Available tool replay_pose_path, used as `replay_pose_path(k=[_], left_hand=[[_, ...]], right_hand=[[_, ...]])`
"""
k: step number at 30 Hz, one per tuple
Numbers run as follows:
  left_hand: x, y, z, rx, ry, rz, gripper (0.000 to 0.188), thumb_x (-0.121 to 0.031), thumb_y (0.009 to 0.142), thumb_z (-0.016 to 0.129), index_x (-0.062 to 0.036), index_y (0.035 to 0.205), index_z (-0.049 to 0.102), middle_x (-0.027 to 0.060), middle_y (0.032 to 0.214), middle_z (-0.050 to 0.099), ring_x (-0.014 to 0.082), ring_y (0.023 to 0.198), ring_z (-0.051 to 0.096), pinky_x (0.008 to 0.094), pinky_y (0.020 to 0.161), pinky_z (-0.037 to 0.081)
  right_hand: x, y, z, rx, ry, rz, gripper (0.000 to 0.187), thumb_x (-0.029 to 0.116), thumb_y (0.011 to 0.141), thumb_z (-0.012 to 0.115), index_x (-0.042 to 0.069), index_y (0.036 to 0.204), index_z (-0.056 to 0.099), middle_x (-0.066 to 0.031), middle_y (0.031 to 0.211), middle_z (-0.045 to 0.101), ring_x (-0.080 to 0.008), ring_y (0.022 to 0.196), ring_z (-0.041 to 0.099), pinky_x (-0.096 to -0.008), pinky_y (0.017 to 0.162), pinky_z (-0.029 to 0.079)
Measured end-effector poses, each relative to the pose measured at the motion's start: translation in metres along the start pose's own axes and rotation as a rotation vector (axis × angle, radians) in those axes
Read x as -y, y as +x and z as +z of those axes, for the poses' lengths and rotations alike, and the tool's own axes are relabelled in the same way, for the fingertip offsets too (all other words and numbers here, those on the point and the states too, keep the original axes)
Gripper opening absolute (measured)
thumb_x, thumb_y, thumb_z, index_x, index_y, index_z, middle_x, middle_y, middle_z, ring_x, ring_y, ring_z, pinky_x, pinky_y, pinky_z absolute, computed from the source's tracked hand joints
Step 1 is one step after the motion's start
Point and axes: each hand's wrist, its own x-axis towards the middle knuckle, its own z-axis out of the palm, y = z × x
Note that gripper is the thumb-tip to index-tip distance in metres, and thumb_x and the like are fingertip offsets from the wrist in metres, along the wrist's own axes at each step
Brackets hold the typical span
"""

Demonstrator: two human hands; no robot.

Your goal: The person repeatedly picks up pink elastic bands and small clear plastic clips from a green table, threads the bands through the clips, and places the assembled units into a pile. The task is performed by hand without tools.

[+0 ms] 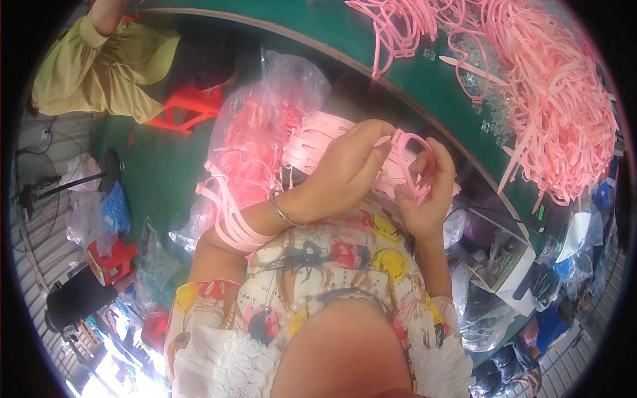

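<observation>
My left hand (355,162) is closed, thumb against the fingers, at one side of a looped pink strap (399,140). The fingers of my right hand (431,192) curl round the other side of that loop, thumb pressed on it. Both hands are held in front of my chest. Beneath and behind them lies a bundle of wide pink straps (310,140) on my lap. Several more pink straps (232,222) hang round my left forearm, next to a bracelet. What exactly sits between the left fingertips is too small to make out.
A large heap of pink straps (551,99) with small clear plastic pieces (481,73) covers part of the green table (458,129). A clear bag of pink straps (249,149) stands to my left. Beyond it are a red stool (189,106) and another person in yellow-green clothing (99,73).
</observation>
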Motion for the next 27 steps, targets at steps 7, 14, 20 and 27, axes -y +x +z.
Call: replay_pose_path(k=[7, 14, 20, 27], left_hand=[[-0.002, 0.001, -0.005, 0.032, 0.025, -0.016, 0.025, -0.003, 0.093, 0.038, 0.0031, 0.112, 0.053, 0.0131, 0.102, 0.060, 0.0195, 0.097, 0.058, 0.0318, 0.085, 0.045], [-0.004, 0.001, -0.017, 0.100, -0.177, -0.094, 0.035, -0.010, 0.091, 0.050, 0.0022, 0.124, 0.052, 0.0094, 0.110, 0.059, 0.0163, 0.095, 0.057, 0.0294, 0.084, 0.045], [0.000, 0.000, -0.014, 0.049, 0.058, -0.035, 0.034, -0.014, 0.092, 0.053, 0.0018, 0.122, 0.055, 0.0094, 0.103, 0.058, 0.0167, 0.089, 0.057, 0.0298, 0.077, 0.045], [0.005, -0.001, 0.004, -0.051, 0.239, 0.143, 0.018, -0.008, 0.093, 0.051, 0.0022, 0.104, 0.061, 0.0148, 0.092, 0.056, 0.0270, 0.081, 0.057, 0.0341, 0.071, 0.045]], right_hand=[[-0.006, -0.001, 0.002, 0.041, -0.061, 0.030, 0.069, 0.001, 0.067, 0.069, -0.001, 0.132, 0.044, -0.0050, 0.091, 0.044, -0.0125, 0.080, 0.044, -0.0247, 0.069, 0.041], [-0.009, -0.005, 0.005, 0.035, -0.200, 0.024, 0.070, 0.002, 0.066, 0.071, -0.002, 0.131, 0.045, -0.0075, 0.090, 0.045, -0.0160, 0.079, 0.045, -0.0260, 0.069, 0.041], [0.007, 0.011, 0.001, 0.159, -0.440, -0.082, 0.074, 0.010, 0.065, 0.075, 0.000, 0.131, 0.044, -0.0136, 0.099, 0.052, -0.0262, 0.086, 0.053, -0.0358, 0.074, 0.044], [0.023, 0.023, 0.018, 0.143, -0.655, -0.148, 0.064, 0.011, 0.066, 0.073, 0.001, 0.125, 0.048, -0.0149, 0.096, 0.056, -0.0305, 0.085, 0.057, -0.0375, 0.073, 0.045]])
